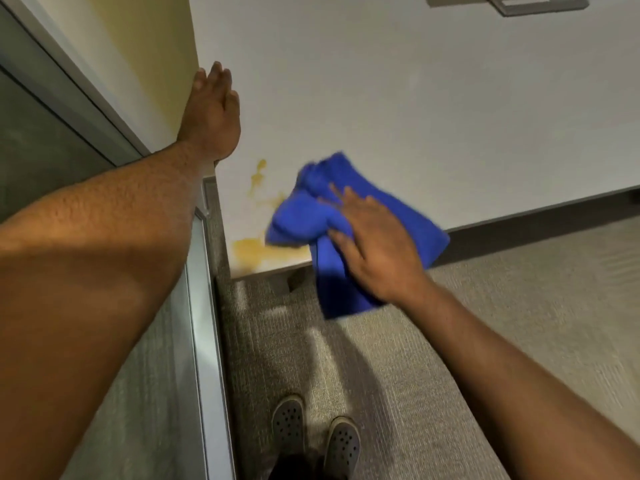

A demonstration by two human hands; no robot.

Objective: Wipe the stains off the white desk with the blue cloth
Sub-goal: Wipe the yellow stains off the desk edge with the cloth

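The white desk [415, 116] fills the upper half of the head view. Yellow-brown stains [256, 252] lie near its front left corner, with thinner streaks [258, 174] further back. My right hand [377, 244] presses flat on the crumpled blue cloth [301, 216] at the desk's front edge, just right of the stains. Part of the cloth hangs over the edge. My left hand [211, 112] rests flat, fingers together, on the desk's left side against the partition, holding nothing.
A pale yellow partition wall [138, 64] with a metal frame [204, 306] borders the desk's left side. A grey object [526, 3] sits at the desk's far edge. Grey carpet [519, 306] and my two shoes [315, 434] are below.
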